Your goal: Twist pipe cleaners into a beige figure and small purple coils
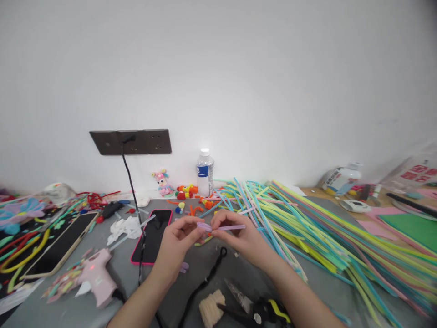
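Both hands meet above the middle of the grey table, pinching one purple pipe cleaner [234, 227] between them. My left hand [180, 239] grips its looped end with thumb and index finger. Close beside it, my right hand [232, 234] pinches the strip, whose straight tail sticks out to the right. Below my left wrist lies another purple piece [185, 268], partly hidden by the hand. A pink-edged phone [150, 241] rests just left of my left hand. Under my right forearm are black-and-yellow pliers [257, 316] and a beige bundle [211, 307].
A pink glue gun [99, 278] and another phone [61, 243] lie at left. A black cord [128, 171] hangs from the wall socket [153, 141]. Many coloured pipe cleaners [317, 228] cover the right side. A bottle [205, 175] and a small doll figure [163, 183] stand by the wall.
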